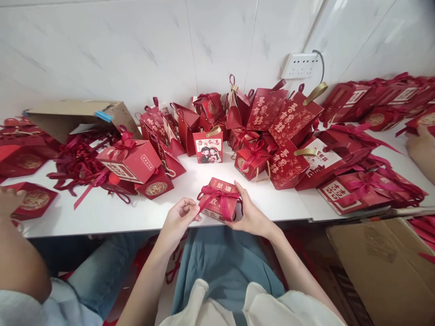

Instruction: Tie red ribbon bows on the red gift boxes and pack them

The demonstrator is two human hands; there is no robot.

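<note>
A pale tiled wall (118, 45) closes off the far side, and a long white table (129, 219) runs in front of it from left to right. Below the table at the near right is a brown carton (384, 276); a smaller open carton (71, 111) lies on the tabletop at the far left. Red gift boxes (267, 108) crowd the far middle, with a tangle of dark red ribbons (78, 158) to their left. One co-worker's hand (10, 199) is at the left edge, another's (421, 142) at the right, each by a red box.

At the near middle, the right hand (249, 210) grips a small red box (222, 183) by its right side, thumb near and fingers far. This box is at the table's near edge, a magenta bow (222, 198) across its top. The left hand (181, 213) pinches the bow's left ribbon tail (204, 203) between thumb and finger.
</note>
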